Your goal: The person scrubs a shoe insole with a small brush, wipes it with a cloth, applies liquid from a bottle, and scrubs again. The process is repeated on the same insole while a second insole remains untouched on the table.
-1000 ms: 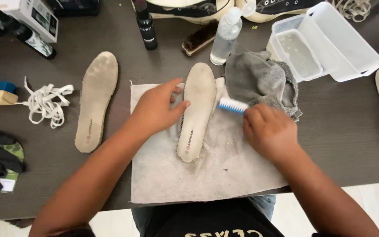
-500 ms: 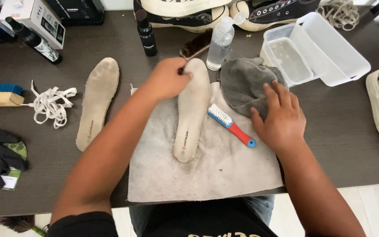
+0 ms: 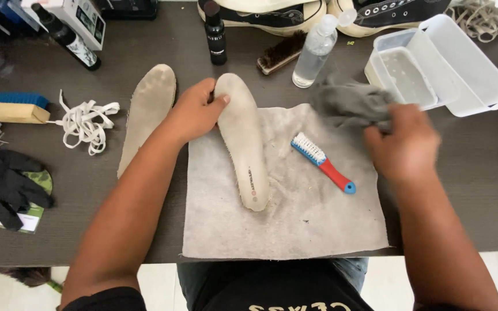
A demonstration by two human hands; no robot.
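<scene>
Two hands: left hand (image 3: 194, 112) fingers pinching insole (image 3: 243, 138); right hand (image 3: 403, 144) fingers clutching grey cloth (image 3: 347, 103).

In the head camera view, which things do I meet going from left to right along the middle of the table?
Black gloves → white laces → bare insole → left hand → held insole → small brush → right hand.

Single head-worn camera looks steeply down, close over the dark table (image 3: 116, 230); both forearms enter from the bottom edge.
</scene>
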